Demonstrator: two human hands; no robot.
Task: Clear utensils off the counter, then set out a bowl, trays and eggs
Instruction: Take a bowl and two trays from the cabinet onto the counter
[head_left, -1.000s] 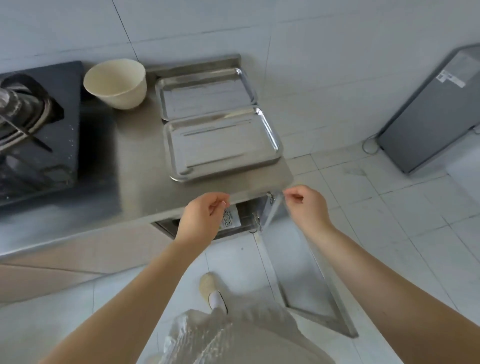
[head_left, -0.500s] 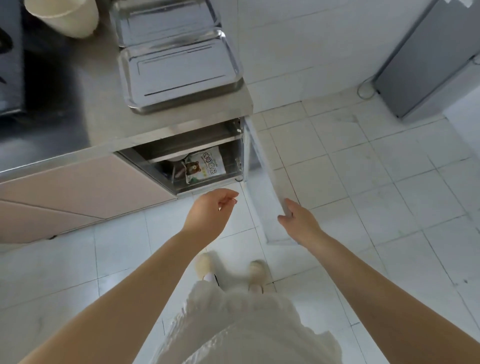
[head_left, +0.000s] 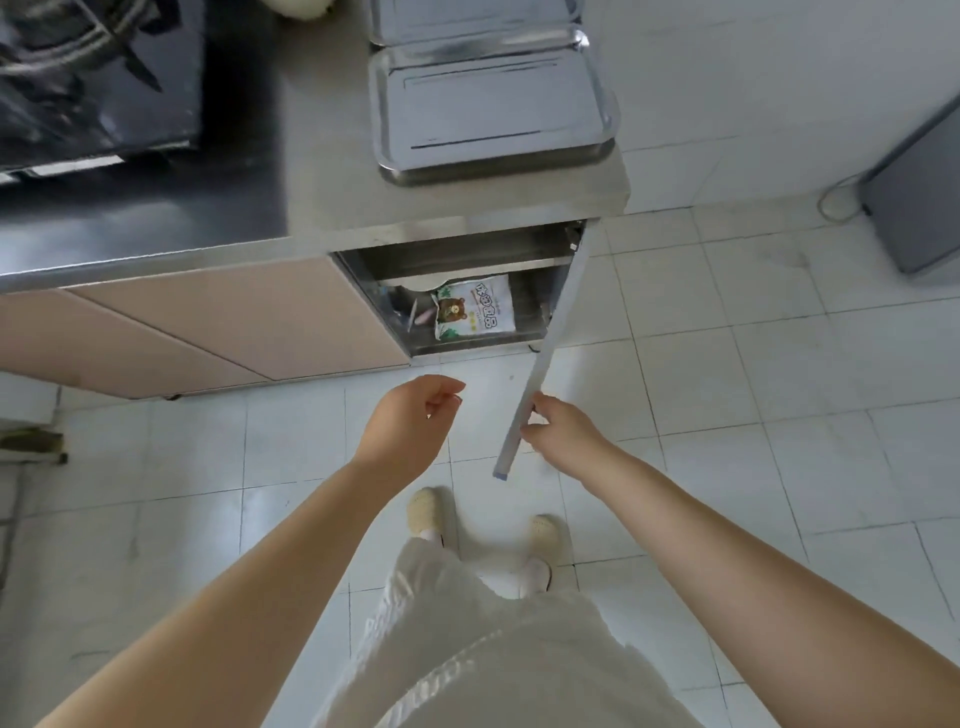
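Note:
Two steel trays stand on the steel counter: the near tray at the counter's right end, the far tray behind it, cut by the top edge. A sliver of the cream bowl shows at the top. Below the trays the cabinet is open, and its door swings out toward me, seen edge-on. My right hand grips the door's free edge. My left hand hovers in front of the opening, fingers loosely curled, holding nothing. No eggs are in sight.
Inside the cabinet lies a white bag with a bear print beside some small items. A black gas stove fills the counter's left part. A grey appliance with a cord stands on the white tiled floor at right.
I have stepped back and looked down. The cabinet door has swung wide open with my right hand on its edge. My left hand has come away from the counter's front.

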